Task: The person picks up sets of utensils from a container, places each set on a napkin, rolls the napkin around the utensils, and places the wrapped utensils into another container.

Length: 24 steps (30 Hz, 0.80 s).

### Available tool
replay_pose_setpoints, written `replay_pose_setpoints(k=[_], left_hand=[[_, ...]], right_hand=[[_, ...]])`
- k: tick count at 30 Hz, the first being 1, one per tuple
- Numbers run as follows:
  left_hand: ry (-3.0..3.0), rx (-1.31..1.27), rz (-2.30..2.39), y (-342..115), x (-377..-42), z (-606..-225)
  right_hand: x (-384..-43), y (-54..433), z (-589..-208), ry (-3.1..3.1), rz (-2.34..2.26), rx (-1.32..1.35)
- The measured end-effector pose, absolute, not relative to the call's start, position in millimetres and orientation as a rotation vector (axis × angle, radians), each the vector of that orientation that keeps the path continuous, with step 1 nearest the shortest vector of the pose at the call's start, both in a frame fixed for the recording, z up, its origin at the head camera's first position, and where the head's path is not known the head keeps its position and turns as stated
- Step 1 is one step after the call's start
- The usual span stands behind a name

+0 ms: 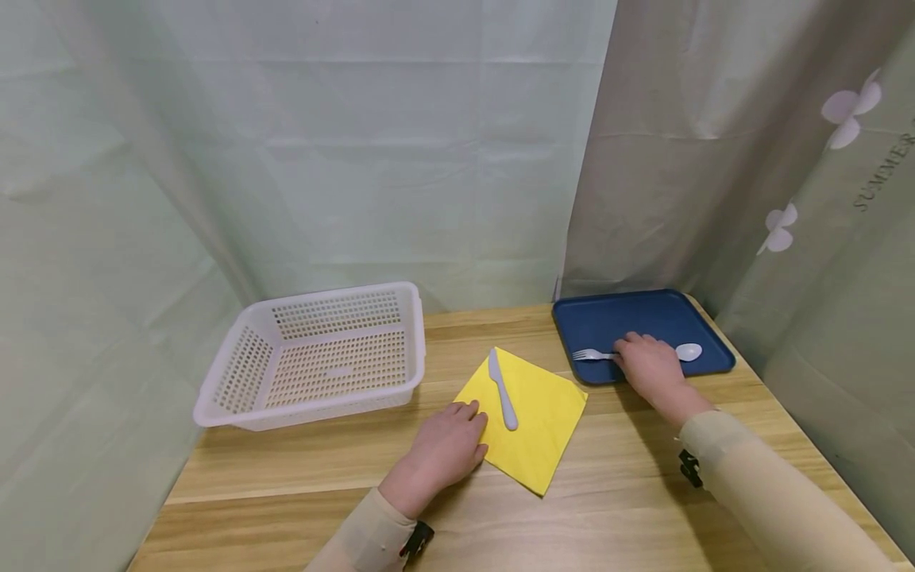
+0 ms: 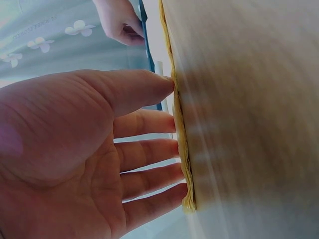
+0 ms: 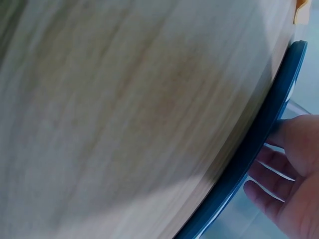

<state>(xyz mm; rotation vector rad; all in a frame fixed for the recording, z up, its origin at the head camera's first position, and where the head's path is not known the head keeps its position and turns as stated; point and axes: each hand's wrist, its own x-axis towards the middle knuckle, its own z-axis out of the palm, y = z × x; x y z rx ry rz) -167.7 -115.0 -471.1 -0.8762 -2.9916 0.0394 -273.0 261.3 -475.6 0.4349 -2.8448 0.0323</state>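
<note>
A yellow cloth napkin (image 1: 539,413) lies folded on the table, a light-coloured plastic knife (image 1: 503,393) across its upper left part. My left hand (image 1: 445,445) touches the napkin's left edge. In the left wrist view its fingers (image 2: 147,149) are nearly straight, tips against the folded edge. My right hand (image 1: 650,367) reaches into a blue tray (image 1: 622,310), over the handle of a plastic fork (image 1: 589,355). To the right of that hand shows a white spoon's bowl (image 1: 689,352). In the right wrist view the tray rim (image 3: 244,154) partly hides the fingertips, so their hold cannot be seen.
A white plastic basket (image 1: 343,401) with slotted walls stands at the left of the wooden table (image 1: 300,469). Pale curtains (image 1: 372,159) hang close behind the table and at both sides. The tray sits near the back right edge.
</note>
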Motion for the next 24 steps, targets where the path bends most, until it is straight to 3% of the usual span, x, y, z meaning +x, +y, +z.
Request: replay_pose_setpoints(k=[12, 24], left_hand=[[-3.001, -0.869, 0.044, -115, -169, -472], [-2.987, -0.882, 0.033, -115, -168, -471]], right_hand=[[-269, 274, -468, -2.912, 0.053, 0.375], [-277, 277, -467, -2.930, -0.011, 0.488]])
